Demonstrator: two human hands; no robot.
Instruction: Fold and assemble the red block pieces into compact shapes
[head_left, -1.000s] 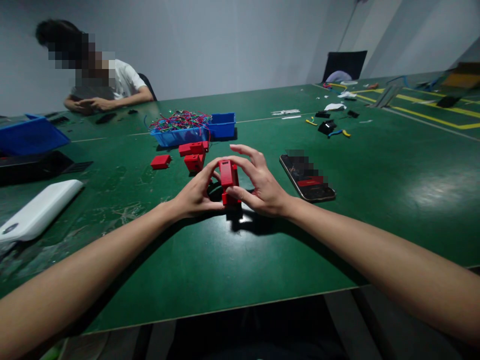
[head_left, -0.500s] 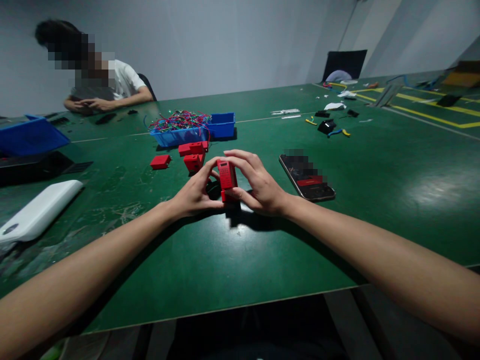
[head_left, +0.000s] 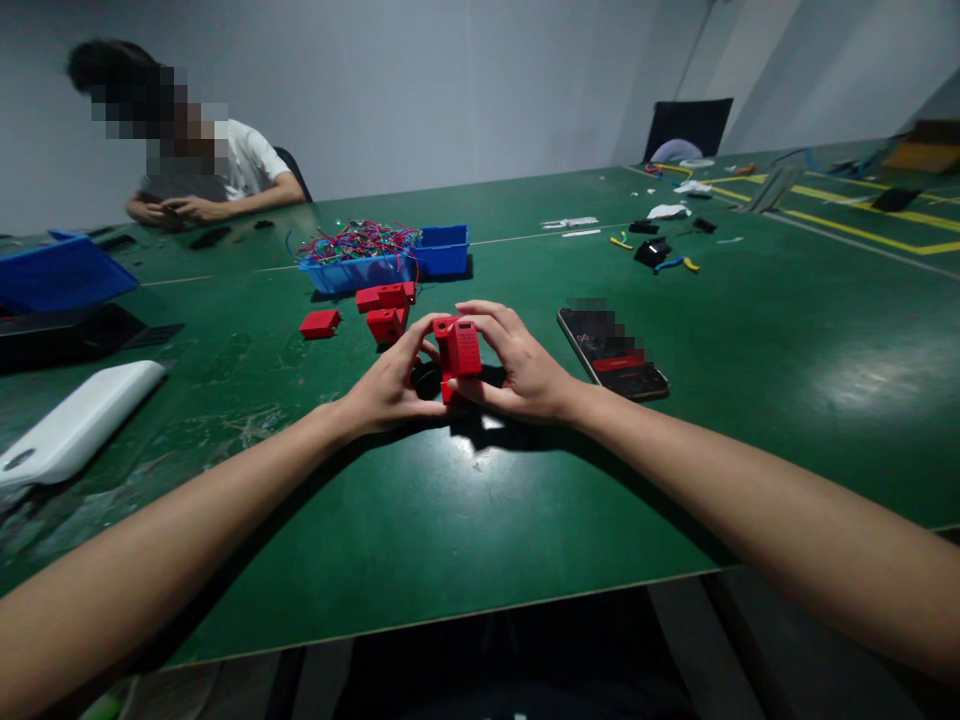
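Note:
Just above the green tabletop, a small red plastic box (head_left: 461, 350) is held between my two hands. It has a slot and rows of small marks on its near face. My left hand (head_left: 386, 388) is closed on its left side, thumb low and fingers behind. My right hand (head_left: 521, 365) grips it from the right, with fingertips at the top and thumb underneath. Fingers and box cover some of each other, and I cannot tell whether it is one piece or two. Behind my left hand lie several similar red boxes (head_left: 386, 325) and a separate one (head_left: 320, 324).
Blue bins (head_left: 360, 275), one heaped with coloured wires, stand behind the red boxes. A phone (head_left: 611, 355) lies right of my hands, a white power bank (head_left: 82, 420) to the left. Pliers (head_left: 677, 265) lie farther back. Another person (head_left: 217, 185) sits across the table (head_left: 480, 540).
The red box has turned between my fingers, so its marked face now sits farther right and more of its left side shows. Both hands have stayed nearly in place.

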